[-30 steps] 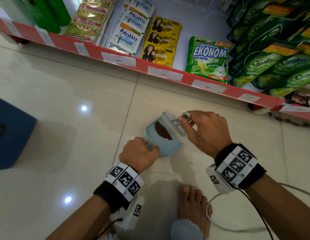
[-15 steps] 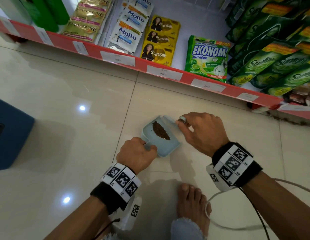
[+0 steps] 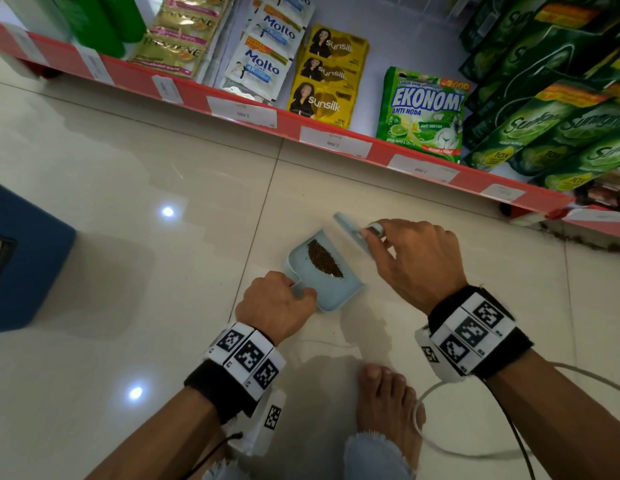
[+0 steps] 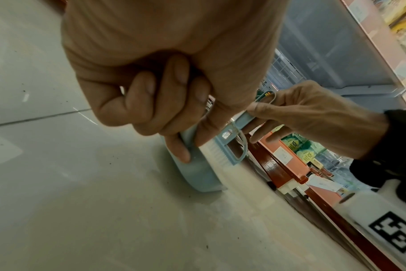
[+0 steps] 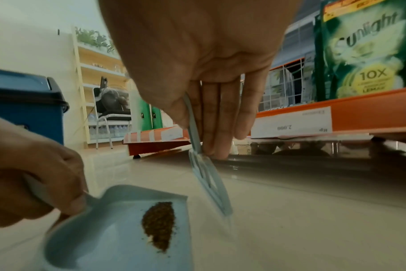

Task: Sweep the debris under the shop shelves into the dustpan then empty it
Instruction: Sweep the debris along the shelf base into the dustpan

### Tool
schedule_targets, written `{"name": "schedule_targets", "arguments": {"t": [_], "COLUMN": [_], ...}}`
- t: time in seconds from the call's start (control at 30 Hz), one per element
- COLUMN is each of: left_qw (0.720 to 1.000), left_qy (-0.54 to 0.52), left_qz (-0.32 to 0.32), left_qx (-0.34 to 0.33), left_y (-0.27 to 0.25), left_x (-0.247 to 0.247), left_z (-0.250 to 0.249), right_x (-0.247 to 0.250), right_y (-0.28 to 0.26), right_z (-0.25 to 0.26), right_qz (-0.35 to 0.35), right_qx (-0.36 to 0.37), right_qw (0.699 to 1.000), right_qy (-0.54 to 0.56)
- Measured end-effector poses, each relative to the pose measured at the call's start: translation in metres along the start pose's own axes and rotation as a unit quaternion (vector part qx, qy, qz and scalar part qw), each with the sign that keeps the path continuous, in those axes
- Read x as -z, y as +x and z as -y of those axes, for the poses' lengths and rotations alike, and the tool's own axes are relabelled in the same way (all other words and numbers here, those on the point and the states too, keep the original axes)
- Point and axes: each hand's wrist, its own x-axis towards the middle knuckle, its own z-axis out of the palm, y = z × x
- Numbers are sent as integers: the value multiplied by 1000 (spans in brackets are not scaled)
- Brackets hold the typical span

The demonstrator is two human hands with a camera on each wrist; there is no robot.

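Observation:
A light blue dustpan (image 3: pixel 331 292) lies flat on the tiled floor with a brown heap of debris (image 3: pixel 324 259) near its mouth. My left hand (image 3: pixel 279 301) grips its handle, fingers curled round it, as the left wrist view shows (image 4: pixel 165 113). My right hand (image 3: pixel 410 259) pinches the handle of a small light blue brush (image 3: pixel 348 232), whose head stands just past the pan's far right edge. In the right wrist view the brush (image 5: pixel 209 181) points down at the floor beside the dustpan (image 5: pixel 104 238) and the debris (image 5: pixel 160 223).
A red-edged bottom shelf (image 3: pixel 336 136) with sachets and green soap pouches runs across the back, a dark gap under it. A blue bin (image 3: pixel 21 261) stands at the left. My bare foot (image 3: pixel 388 407) and a white cable (image 3: pixel 474 453) lie below the hands.
The brush has moved off the pan's mouth, a little toward the shelf. The dustpan and my left hand have stayed in place.

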Motion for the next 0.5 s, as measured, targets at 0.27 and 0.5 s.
{"name": "schedule_targets", "arguments": {"t": [0.27, 0.5], "left_qw": [1000, 1000], "left_qy": [-4, 1], "left_qz": [1, -2], "left_qx": [2, -7], "left_y": [-1, -4], "left_x": [1, 1], "left_z": [0, 1], "right_x": [-2, -5], "right_y": [-3, -4], "right_z": [3, 10], "right_qz": [-4, 69], "right_qx": [-7, 8], "right_qw": [997, 997], "right_qy": [82, 35]}}
